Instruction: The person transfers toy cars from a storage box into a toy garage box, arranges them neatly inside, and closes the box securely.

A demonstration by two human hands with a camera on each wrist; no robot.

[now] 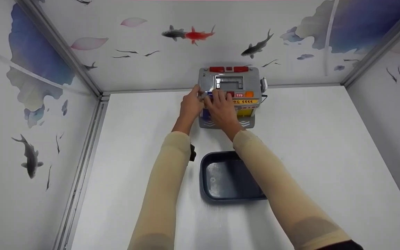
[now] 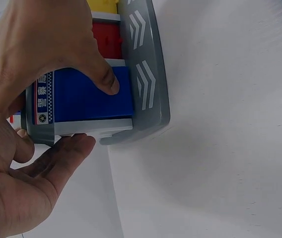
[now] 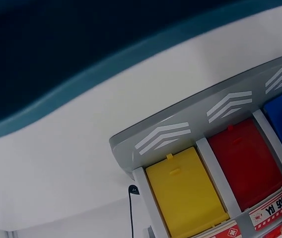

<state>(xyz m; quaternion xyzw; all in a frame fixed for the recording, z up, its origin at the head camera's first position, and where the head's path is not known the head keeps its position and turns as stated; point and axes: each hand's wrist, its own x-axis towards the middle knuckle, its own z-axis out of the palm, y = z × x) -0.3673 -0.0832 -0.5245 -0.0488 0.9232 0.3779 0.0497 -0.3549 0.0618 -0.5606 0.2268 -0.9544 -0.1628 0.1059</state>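
Note:
A grey toy garage (image 1: pixel 252 81) with red lights on its roof stands at the back of the white table. Its front has a blue door (image 2: pixel 89 101), a red door (image 3: pixel 245 163) and a yellow door (image 3: pixel 185 193). My right hand (image 1: pixel 222 111) grips the roof's front edge, its fingers on top and its thumb (image 2: pixel 108 82) lying on the blue door. At the left end of the garage, my left hand (image 1: pixel 190 107) holds the side by the roof corner, several fingers reaching along the side wall. The right hand partly hides the left one's fingertips in the left wrist view.
A dark blue tray (image 1: pixel 205 180) lies on the table in front of the garage, partly under my right forearm. Printed walls with fish enclose the table, the back wall (image 1: pixel 144 69) close behind the garage. A thin black cord (image 3: pixel 131 213) hangs at the garage's right side.

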